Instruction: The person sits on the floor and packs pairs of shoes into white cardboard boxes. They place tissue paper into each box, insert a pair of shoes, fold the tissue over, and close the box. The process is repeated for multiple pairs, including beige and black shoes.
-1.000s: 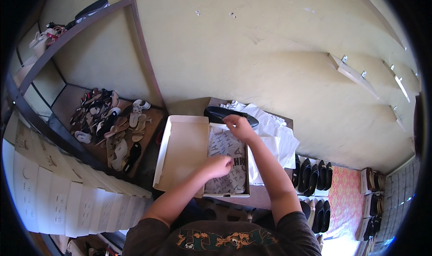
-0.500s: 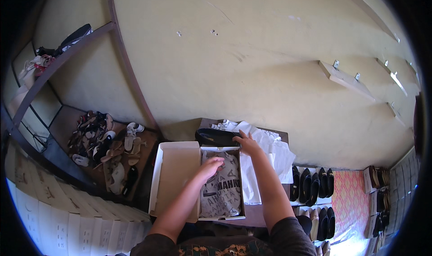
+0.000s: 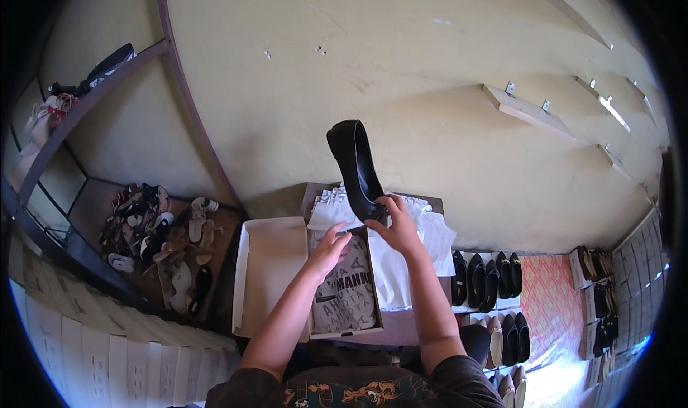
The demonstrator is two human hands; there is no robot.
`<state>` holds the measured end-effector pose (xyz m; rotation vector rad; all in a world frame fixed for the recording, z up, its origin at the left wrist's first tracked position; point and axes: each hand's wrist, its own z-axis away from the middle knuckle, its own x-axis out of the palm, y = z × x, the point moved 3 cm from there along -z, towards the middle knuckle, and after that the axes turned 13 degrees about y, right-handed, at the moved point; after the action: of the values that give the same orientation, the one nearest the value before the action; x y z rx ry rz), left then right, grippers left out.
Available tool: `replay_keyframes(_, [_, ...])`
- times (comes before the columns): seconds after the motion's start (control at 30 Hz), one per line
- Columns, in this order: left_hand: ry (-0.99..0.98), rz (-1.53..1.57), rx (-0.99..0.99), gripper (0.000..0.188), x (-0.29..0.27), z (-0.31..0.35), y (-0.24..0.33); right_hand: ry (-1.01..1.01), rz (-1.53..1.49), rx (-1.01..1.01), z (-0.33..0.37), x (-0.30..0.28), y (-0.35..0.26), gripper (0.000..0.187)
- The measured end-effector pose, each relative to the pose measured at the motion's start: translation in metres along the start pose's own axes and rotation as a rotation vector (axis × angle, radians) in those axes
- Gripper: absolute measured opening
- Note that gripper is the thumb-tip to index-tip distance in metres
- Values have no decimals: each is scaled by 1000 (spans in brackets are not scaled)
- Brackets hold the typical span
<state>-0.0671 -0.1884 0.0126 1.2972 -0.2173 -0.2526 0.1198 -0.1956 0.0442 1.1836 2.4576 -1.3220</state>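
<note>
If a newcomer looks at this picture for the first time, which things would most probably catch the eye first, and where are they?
Probably the black shoe, held nearly upright, toe down, in the right hand near the centre, against the plain wall. Next, perhaps, the printed paper in the open box below it, then the jumbled footwear at the left.

The shoe [image 3: 355, 173] is black, the dark-lettered paper [image 3: 345, 309] grey.

Paper [image 3: 345, 297] in box [image 3: 377, 293] — sandals [image 3: 197, 225] left
</note>
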Motion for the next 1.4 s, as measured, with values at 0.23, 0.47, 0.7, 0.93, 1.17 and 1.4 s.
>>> replay_keyframes(0.23, [137,271,406,57,7,46,-9,-197,4,49,75,-34,-98,60])
replay_keyframes(0.47, [-46,381,-154,49,-1,114,-57,-425,-129,-221,123,-47,-128,74])
replay_keyframes(0.7, [-55,-619,323,50,-17,133,-80,-499,-111,-195,121,-41,-134,68])
replay_keyframes(0.93, [-170,-1285,293,71,-26,161,-45,-594,58,-255,113,-26,-128,68])
replay_keyframes(1.17, [-220,-1458,488,86,-22,163,-60,-681,262,-366,117,8,-136,69])
replay_keyframes(1.4, [-122,-1558,651,86,-27,148,-70,-684,269,-335,126,30,-132,69])
